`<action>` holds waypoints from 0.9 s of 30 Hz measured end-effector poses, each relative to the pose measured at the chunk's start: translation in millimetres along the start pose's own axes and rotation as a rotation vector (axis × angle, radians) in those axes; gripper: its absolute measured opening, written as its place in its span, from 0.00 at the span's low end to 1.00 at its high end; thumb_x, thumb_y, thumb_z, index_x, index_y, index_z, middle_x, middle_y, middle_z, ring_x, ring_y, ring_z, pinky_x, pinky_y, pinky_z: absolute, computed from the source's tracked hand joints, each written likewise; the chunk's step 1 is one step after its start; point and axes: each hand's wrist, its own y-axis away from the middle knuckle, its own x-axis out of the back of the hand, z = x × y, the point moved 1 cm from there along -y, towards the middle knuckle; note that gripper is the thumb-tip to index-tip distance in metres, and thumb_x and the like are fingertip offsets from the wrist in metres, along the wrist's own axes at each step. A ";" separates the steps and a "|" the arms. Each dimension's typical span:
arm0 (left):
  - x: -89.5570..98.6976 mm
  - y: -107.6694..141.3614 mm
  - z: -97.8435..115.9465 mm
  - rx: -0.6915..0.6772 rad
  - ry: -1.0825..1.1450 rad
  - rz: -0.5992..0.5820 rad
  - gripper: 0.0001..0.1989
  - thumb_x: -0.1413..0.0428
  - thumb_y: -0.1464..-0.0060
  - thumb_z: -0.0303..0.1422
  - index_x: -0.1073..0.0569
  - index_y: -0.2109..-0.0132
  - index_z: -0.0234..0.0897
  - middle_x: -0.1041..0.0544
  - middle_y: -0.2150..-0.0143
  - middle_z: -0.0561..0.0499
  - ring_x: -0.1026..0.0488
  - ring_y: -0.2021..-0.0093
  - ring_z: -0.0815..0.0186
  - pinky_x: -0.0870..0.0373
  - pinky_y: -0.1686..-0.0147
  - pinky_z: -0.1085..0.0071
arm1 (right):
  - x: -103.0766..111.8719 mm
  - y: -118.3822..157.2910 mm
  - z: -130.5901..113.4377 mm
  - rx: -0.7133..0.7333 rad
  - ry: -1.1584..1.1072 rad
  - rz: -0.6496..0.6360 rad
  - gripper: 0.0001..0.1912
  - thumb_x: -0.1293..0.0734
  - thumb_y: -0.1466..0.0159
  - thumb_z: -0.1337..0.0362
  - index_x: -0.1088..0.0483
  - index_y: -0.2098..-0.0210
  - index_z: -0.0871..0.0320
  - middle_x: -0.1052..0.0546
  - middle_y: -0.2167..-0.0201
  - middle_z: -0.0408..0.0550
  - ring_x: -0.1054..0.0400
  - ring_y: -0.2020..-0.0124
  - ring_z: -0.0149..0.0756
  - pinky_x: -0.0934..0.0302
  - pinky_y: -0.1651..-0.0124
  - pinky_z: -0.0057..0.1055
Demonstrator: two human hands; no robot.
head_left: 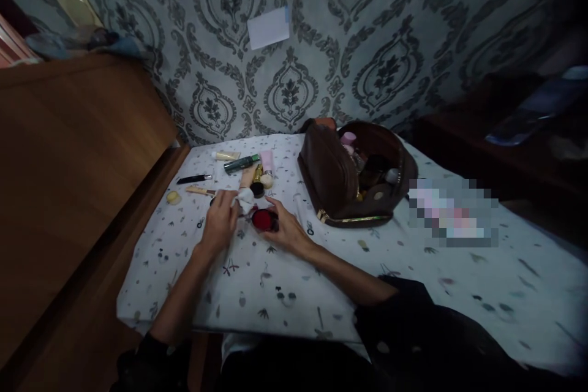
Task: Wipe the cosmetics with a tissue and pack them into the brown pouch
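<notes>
My right hand (288, 231) is closed around a small round compact (262, 220) with a deep red face turned up toward me. Bunched in the fingers of my left hand (219, 219) is a white wipe (245, 198), just left of and above the compact. Behind my hands lie a dark green tube (239, 164), a pink tube (267, 162), a gold tube (258, 173) and a round black lid (257, 189). Left of them are a black pencil-like item (193, 179), a wooden-coloured stick (200, 190) and a small yellow pot (173, 197).
An open brown leather bag (328, 171) full of cosmetics stands right of my hands. Further right, a blurred-out item (452, 211) lies on the patterned cloth (294, 294). A wooden cabinet (78, 153) borders the left, and the papered wall (289, 86) rises behind.
</notes>
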 end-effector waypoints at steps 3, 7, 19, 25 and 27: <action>-11.1 12.3 24.5 -0.181 0.023 -0.196 0.12 0.55 0.35 0.29 0.30 0.49 0.37 0.30 0.53 0.44 0.31 0.51 0.60 0.32 0.50 0.64 | 0.9 0.2 0.1 -0.023 -0.043 -0.028 0.48 0.28 0.48 0.67 0.53 0.33 0.58 0.26 0.48 0.56 0.29 0.50 0.44 0.37 0.47 0.39; -28.3 14.0 35.3 -0.235 -0.073 -0.255 0.11 0.52 0.37 0.29 0.27 0.52 0.37 0.29 0.55 0.44 0.32 0.52 0.57 0.31 0.54 0.61 | 4.4 0.1 -3.9 -0.023 -0.036 -0.038 0.52 0.27 0.49 0.67 0.56 0.31 0.61 0.26 0.48 0.58 0.29 0.48 0.46 0.38 0.45 0.40; -37.8 8.8 12.4 0.085 0.095 -0.159 0.09 0.52 0.39 0.26 0.29 0.56 0.35 0.26 0.60 0.46 0.27 0.59 0.60 0.31 0.59 0.66 | 0.4 0.9 3.3 -0.023 -0.050 -0.016 0.56 0.24 0.51 0.65 0.56 0.30 0.55 0.26 0.51 0.51 0.29 0.52 0.43 0.37 0.49 0.38; -33.9 14.1 14.4 0.035 0.204 -0.160 0.18 0.54 0.39 0.23 0.27 0.45 0.39 0.26 0.54 0.47 0.26 0.55 0.64 0.30 0.54 0.67 | -6.0 -1.3 17.8 0.125 0.095 0.034 0.44 0.23 0.51 0.63 0.41 0.38 0.61 0.30 0.45 0.59 0.38 0.43 0.52 0.41 0.41 0.48; -32.9 16.1 14.9 0.008 0.191 -0.161 0.19 0.53 0.39 0.23 0.25 0.48 0.40 0.27 0.55 0.47 0.26 0.55 0.64 0.29 0.54 0.67 | -7.0 -2.6 20.6 0.157 0.156 0.038 0.34 0.23 0.51 0.63 0.33 0.47 0.62 0.31 0.45 0.61 0.39 0.42 0.54 0.42 0.41 0.50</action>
